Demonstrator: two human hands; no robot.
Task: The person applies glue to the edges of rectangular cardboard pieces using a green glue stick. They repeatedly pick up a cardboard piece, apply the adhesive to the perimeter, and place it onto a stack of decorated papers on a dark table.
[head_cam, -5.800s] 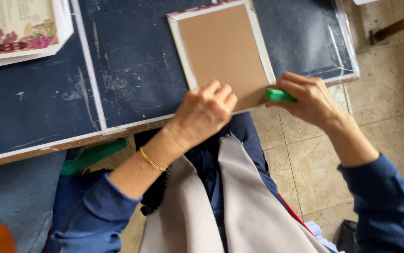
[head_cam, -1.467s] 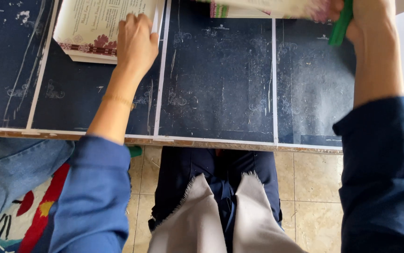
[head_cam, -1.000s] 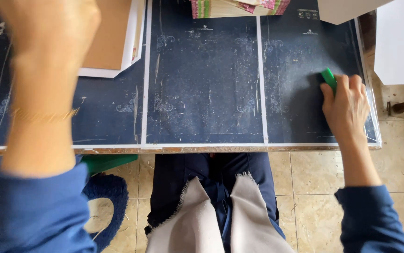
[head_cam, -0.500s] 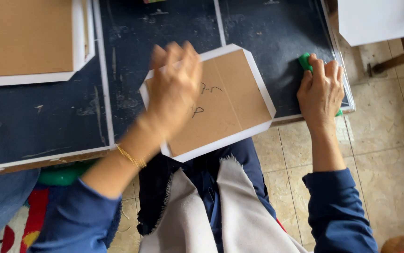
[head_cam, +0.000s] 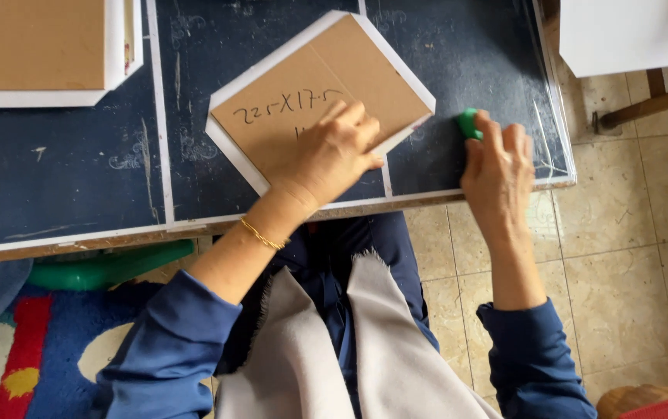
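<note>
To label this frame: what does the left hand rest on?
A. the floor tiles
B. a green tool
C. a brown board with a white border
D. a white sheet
C: the left hand lies flat on the brown board with a white border on the dark table.

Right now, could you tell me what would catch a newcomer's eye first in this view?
Most striking is the brown board with a white border, lying askew in the middle of the dark blue table, with the left hand pressed flat on it. Just right of it, near the table's edge, the right hand covers a small green tool. A second brown board lies at the top left corner.
</note>
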